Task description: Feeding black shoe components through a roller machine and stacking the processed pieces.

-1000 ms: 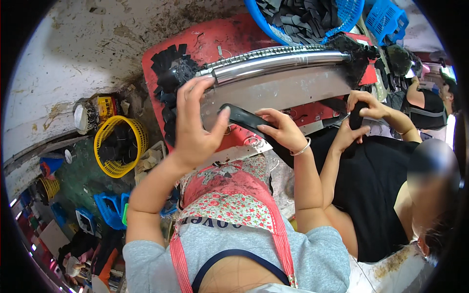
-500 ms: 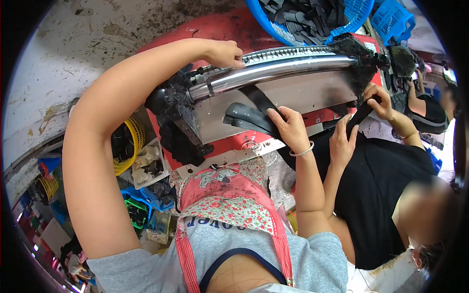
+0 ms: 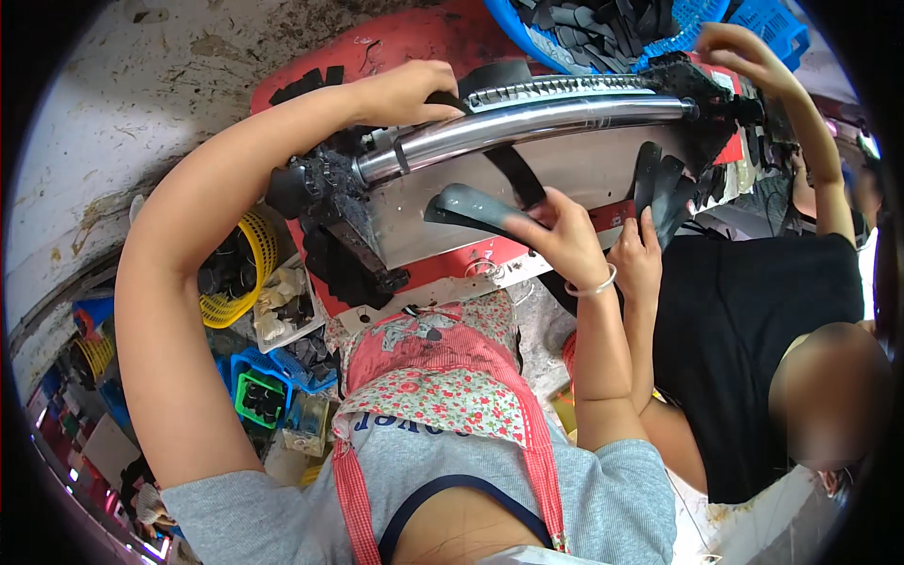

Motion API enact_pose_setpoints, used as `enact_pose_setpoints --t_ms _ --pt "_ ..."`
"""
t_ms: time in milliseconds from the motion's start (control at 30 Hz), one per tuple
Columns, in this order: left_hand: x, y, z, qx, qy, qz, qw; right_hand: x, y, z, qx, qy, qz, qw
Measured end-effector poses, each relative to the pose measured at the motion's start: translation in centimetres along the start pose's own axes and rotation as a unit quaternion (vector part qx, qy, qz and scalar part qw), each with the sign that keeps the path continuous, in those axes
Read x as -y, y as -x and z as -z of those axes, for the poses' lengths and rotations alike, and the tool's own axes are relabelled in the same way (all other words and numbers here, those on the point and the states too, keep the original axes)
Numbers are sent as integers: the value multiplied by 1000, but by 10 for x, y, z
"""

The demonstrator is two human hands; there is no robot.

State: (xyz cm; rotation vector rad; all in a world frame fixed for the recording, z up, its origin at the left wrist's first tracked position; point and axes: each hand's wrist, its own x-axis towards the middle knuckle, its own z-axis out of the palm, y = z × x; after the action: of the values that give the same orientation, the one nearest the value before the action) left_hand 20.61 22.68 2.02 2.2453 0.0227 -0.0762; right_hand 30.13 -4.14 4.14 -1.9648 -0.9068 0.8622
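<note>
Over the far side of a roller machine with a shiny metal roller (image 3: 537, 126), my left hand (image 3: 414, 92) pinches a dark strip (image 3: 444, 100), partly hidden by my fingers. My right hand (image 3: 571, 243) is in front of the machine, closed on several flat black strips (image 3: 476, 209) whose rounded ends point left. Just above that hand, one black strip (image 3: 516, 175) runs up under the roller. Another black piece (image 3: 499, 74) shows behind the toothed rail on the far side.
At right, a co-worker's hand (image 3: 638, 259) holds several black strips (image 3: 659, 179); their other hand (image 3: 744, 55) is raised by a blue basket (image 3: 565, 62) of black pieces. Black pieces (image 3: 294, 89) lie on the red surface. Yellow (image 3: 264, 264) and blue baskets stand lower left.
My left hand has lifted slightly and now has a dark strip in its fingers. A black piece has appeared behind the roller. The co-worker's far hand has risen toward the blue baskets.
</note>
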Motion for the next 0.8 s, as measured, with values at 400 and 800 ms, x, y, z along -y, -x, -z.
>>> enact_pose_setpoints --t_ms 400,800 --pt "-1 3 -4 -24 -9 -41 999 12 3 4 19 97 -18 995" --pt "1 1 9 -8 -25 -41 999 23 -9 -13 -213 166 160 950"
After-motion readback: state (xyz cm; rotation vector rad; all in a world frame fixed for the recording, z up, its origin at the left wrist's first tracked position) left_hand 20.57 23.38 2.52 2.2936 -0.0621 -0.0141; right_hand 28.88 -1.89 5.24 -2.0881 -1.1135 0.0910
